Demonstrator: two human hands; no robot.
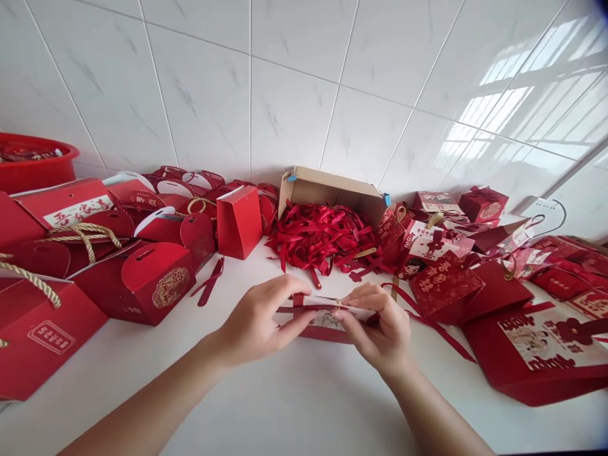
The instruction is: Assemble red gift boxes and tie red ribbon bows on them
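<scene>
In the middle of the white table stands a small red gift box (327, 334) with a pale printed panel on its front. My left hand (268, 316) pinches the left part of its top edge between thumb and fingers, beside a red strip. At the right part of the same edge, my right hand (377, 320) is closed, thumb in front and fingers behind. A small gold-coloured spot shows by the right fingertips; what it is I cannot make out. Just behind my hands, loose red ribbons (327, 234) spill from a cardboard box (332, 182).
Red gift boxes with rope handles (137, 278) crowd the left side, near a red basin (38, 168). A plain red box (240, 221) stands beside the ribbons. More printed red boxes (446, 285) and a large red bag (536, 354) lie right. A white power strip (539, 208) sits by the tiled wall.
</scene>
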